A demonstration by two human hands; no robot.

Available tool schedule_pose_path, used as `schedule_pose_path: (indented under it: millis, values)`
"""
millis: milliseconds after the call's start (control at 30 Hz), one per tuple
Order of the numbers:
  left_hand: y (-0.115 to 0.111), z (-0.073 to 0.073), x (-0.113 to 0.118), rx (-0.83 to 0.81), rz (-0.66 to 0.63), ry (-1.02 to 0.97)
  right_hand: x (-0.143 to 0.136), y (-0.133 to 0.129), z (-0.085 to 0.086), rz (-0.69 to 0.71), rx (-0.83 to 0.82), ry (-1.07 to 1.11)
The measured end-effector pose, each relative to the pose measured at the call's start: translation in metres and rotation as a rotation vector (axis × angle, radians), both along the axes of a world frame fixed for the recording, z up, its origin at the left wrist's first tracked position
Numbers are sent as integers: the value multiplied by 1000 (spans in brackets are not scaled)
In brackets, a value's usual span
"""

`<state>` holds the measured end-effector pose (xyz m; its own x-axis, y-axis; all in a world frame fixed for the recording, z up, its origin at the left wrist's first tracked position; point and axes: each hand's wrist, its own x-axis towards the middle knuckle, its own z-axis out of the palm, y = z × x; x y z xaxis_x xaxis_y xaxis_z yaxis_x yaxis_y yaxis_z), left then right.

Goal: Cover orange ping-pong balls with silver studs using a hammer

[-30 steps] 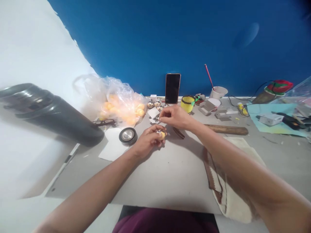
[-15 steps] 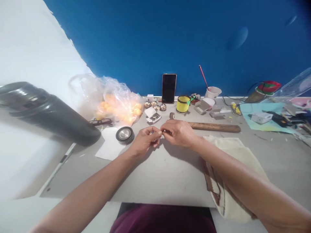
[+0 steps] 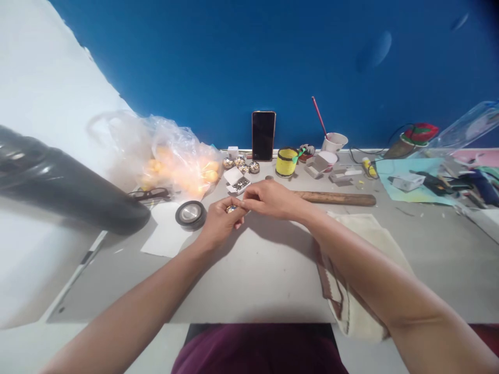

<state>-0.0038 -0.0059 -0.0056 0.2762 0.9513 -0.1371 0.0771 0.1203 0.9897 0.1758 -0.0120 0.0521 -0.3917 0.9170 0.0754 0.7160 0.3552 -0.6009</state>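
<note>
My left hand [image 3: 222, 221] is closed around a small shiny gold and silver ball [image 3: 231, 209], mostly hidden by the fingers. Against it, my right hand [image 3: 271, 200] has its fingertips pinched together; whatever is between them is too small to make out. Just beyond my fingers lies an open white box [image 3: 237, 182] with small metal pieces in it. Several similar shiny balls [image 3: 239, 162] sit behind the box. A hammer with a wooden handle [image 3: 335, 198] lies past my right hand, which partly covers it.
A black round tin [image 3: 191, 214] rests on white paper [image 3: 161, 241] at left, near a large dark flask [image 3: 78, 182] and a plastic bag of orange things [image 3: 175, 161]. A phone [image 3: 263, 136] leans on the wall. A cream cloth [image 3: 362, 311] lies under my right forearm.
Both hands stay together, and the shiny ball shows more between the left fingers now. The whole view has shifted slightly, with things appearing farther left and a little higher.
</note>
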Motion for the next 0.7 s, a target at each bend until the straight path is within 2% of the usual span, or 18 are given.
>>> schedule_pose_path:
  millis: [133,333,567,700]
  values:
    - [3,-3,-1,23,15,-48,-3,11,9,47,10,-15]
    - [2,3,-1,-1,71,-47,-11,25,14,104,0,-13]
    - [2,-4,0,-42,44,-84,5,19,10,84,-100,-4]
    - [-2,-1,2,-6,29,21,7,6,-4,-1,-112,112]
